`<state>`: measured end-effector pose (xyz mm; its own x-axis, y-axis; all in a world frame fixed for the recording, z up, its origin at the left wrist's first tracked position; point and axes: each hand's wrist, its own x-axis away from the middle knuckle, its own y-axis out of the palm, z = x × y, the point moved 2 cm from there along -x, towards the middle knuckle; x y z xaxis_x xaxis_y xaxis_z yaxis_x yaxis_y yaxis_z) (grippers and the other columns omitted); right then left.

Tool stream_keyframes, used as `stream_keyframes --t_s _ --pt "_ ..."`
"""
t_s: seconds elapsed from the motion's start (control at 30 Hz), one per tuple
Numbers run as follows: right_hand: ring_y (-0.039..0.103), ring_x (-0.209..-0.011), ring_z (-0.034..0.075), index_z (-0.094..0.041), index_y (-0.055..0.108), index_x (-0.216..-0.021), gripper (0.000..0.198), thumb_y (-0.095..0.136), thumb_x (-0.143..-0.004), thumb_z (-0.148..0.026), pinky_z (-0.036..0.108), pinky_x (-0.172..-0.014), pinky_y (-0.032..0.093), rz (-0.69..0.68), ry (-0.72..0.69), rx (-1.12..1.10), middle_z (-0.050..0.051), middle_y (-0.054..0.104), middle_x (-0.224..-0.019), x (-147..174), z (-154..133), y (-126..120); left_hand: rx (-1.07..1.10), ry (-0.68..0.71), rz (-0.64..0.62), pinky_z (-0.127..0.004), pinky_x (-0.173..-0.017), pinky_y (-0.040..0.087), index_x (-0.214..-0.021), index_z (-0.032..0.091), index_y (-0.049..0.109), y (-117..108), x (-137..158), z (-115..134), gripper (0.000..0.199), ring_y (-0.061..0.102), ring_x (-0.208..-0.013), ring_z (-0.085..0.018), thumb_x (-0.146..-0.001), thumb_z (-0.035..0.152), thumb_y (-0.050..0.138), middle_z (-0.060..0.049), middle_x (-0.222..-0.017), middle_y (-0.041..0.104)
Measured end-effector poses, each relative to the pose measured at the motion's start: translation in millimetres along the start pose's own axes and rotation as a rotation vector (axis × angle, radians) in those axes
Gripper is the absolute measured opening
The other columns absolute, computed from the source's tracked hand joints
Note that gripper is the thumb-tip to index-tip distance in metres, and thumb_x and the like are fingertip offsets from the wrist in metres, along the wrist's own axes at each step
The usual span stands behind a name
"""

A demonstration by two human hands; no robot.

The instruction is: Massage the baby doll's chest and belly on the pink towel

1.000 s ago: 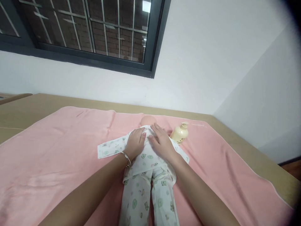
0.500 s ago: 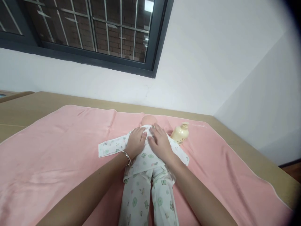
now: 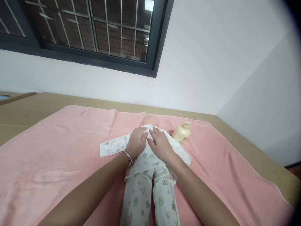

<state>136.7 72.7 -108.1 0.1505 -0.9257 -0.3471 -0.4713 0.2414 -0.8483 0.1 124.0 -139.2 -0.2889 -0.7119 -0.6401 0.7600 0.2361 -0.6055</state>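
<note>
- A doll (image 3: 148, 158), dressed in a white patterned top and trousers, is laid on a pink blanket (image 3: 58, 153), its head pointed toward the wall (image 3: 192, 72).
- The left hand (image 3: 137, 140), a bracelet (image 3: 128, 158) worn at its wrist, is rested flat on the doll's upper body, fingers extended; nothing is gripped.
- The right hand (image 3: 161, 145) is likewise spread flat just beside it, with nothing grasped.
- A cream bottle (image 3: 181, 133) is placed near the doll's right-side sleeve as viewed.
- The worktop (image 3: 235, 137) is largely covered by the blanket.

The head camera looks forward and down onto the doll (image 3: 148, 161).
</note>
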Motion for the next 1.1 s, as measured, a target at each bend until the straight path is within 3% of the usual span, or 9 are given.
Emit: stream_keyframes --t_s 0.13,0.3,0.47,0.63,0.83,1.1 --pt "0.044 -0.136 0.027 -0.016 0.059 -0.131 0.043 0.048 -0.091 -0.029 0.048 -0.113 0.033 0.133 -0.017 -0.113 0.015 0.050 -0.144 3 -5 -32 0.001 -0.016 -0.021 -0.045 -0.101 0.043 -0.116 0.018 0.060 0 0 1 0.040 0.057 -0.113 -0.025 -0.101 0.035 0.027 -0.010 -0.118 0.066" --pt "0.061 -0.116 0.024 -0.023 0.068 -0.112 0.027 0.052 -0.091 -0.029 0.045 -0.101 0.048 0.465 -0.057 -0.249 0.006 0.068 -0.123 25 -20 -91 -0.016 -0.032 -0.043 -0.045 -0.103 0.043 -0.116 0.018 0.060 1 1 2 0.040 0.057 -0.114 -0.024 -0.101 0.035 0.028 -0.009 -0.121 0.066" --pt "0.068 -0.102 0.022 -0.027 0.070 -0.100 0.019 0.054 -0.090 -0.026 0.046 -0.099 0.051 0.704 -0.127 -0.196 0.000 0.074 -0.102 45 -31 -125 -0.006 -0.055 -0.061 -0.045 -0.105 0.042 -0.118 0.018 0.061 1 -1 4 0.041 0.056 -0.116 -0.024 -0.101 0.036 0.027 -0.009 -0.122 0.066" --pt "0.068 -0.101 0.023 -0.028 0.070 -0.103 0.021 0.053 -0.090 -0.028 0.044 -0.088 0.056 0.745 -0.062 -0.158 0.002 0.073 -0.104 49 -24 -144 0.028 -0.058 -0.080 -0.044 -0.106 0.042 -0.118 0.018 0.061 -1 -4 6 0.041 0.056 -0.117 -0.023 -0.101 0.036 0.028 -0.009 -0.122 0.066" --pt "0.063 -0.112 0.024 -0.029 0.068 -0.112 0.025 0.055 -0.091 -0.028 0.047 -0.096 0.052 0.715 -0.009 -0.227 0.003 0.070 -0.114 57 -13 -170 0.025 -0.074 -0.078 -0.045 -0.106 0.042 -0.118 0.018 0.062 -1 -6 6 0.040 0.057 -0.117 -0.023 -0.100 0.036 0.030 -0.008 -0.123 0.066" --pt "0.065 -0.110 0.024 -0.026 0.070 -0.111 0.026 0.060 -0.088 -0.028 0.048 -0.097 0.051 0.868 0.098 -0.325 0.006 0.071 -0.113 71 -6 -197 0.007 -0.067 -0.067 -0.045 -0.106 0.042 -0.118 0.019 0.062 -1 -8 4 0.041 0.057 -0.118 -0.024 -0.100 0.037 0.031 -0.009 -0.123 0.066"
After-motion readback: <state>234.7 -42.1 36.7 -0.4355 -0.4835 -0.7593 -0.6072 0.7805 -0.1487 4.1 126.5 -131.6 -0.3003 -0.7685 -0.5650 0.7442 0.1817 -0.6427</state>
